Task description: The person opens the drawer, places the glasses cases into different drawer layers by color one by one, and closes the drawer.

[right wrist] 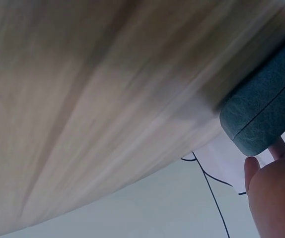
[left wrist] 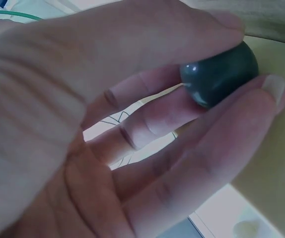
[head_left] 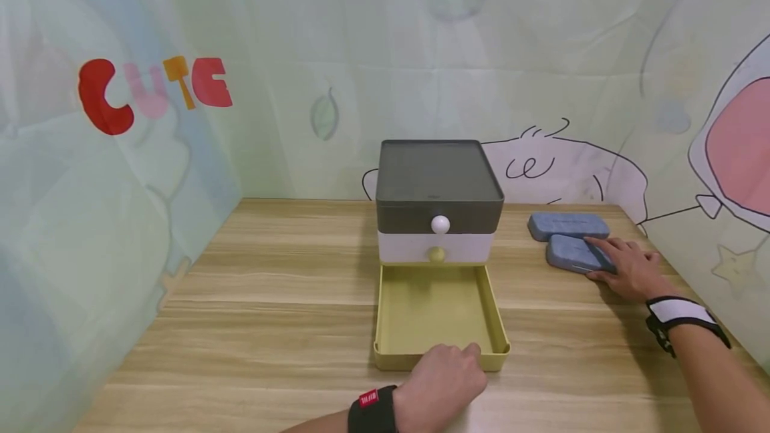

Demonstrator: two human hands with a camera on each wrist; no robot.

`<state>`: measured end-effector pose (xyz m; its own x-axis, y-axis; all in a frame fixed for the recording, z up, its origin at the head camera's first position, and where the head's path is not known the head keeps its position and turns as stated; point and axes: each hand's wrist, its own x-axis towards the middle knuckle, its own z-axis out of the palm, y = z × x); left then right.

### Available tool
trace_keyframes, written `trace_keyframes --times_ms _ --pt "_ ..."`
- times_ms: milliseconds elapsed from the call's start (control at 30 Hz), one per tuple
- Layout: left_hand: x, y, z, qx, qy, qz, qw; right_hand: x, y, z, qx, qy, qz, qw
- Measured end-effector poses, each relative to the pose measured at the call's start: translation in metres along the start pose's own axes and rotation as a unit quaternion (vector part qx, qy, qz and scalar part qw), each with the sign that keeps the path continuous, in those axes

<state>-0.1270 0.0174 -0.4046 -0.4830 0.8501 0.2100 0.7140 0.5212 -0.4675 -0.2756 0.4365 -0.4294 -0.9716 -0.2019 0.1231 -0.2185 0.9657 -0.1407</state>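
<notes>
My left hand (head_left: 444, 383) is at the front of the pulled-out olive-yellow bottom drawer (head_left: 430, 313). In the left wrist view its thumb and fingers pinch a round dark green knob (left wrist: 223, 74) on the drawer front; from the head that knob is hidden. Off to the right, my right hand (head_left: 631, 269) grips the right end of the nearer blue-grey glasses case (head_left: 570, 254), thumb on the near side and fingers over the top. The case lies closed, its lid seam (right wrist: 266, 113) showing in the right wrist view. Nothing lies inside the drawer.
The drawer belongs to a small desktop organizer (head_left: 438, 172) with a dark grey top drawer, white knob (head_left: 440, 224), and a white middle drawer (head_left: 406, 248), both closed. A second blue-grey case (head_left: 568, 224) lies just behind the first. Printed cloth (head_left: 289, 52) surrounds the wooden table (head_left: 271, 299).
</notes>
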Motion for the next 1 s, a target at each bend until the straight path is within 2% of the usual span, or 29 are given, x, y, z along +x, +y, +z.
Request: trace_keyframes --times_ms 300,467,600,833,1000 --pt "0.0 0.001 0.0 0.0 -0.005 0.002 1.0 -0.007 -0.001 0.001 0.002 0.05 -0.039 0.998" --pt "0.0 0.002 -0.001 0.002 -0.014 0.0 0.9999 -0.009 -0.011 -0.005 0.004 0.074 -0.058 0.9955" --pt "0.0 0.002 -0.001 0.004 -0.015 -0.001 0.9999 -0.012 -0.027 -0.014 -0.003 0.089 -0.078 0.9929" --pt "0.0 0.003 -0.002 0.001 -0.023 -0.008 0.9997 -0.017 -0.063 -0.031 -0.014 0.14 -0.144 0.9795" --pt "0.0 0.003 -0.002 0.002 -0.026 -0.009 0.9996 -0.023 -0.091 -0.04 -0.005 0.157 -0.175 0.9719"
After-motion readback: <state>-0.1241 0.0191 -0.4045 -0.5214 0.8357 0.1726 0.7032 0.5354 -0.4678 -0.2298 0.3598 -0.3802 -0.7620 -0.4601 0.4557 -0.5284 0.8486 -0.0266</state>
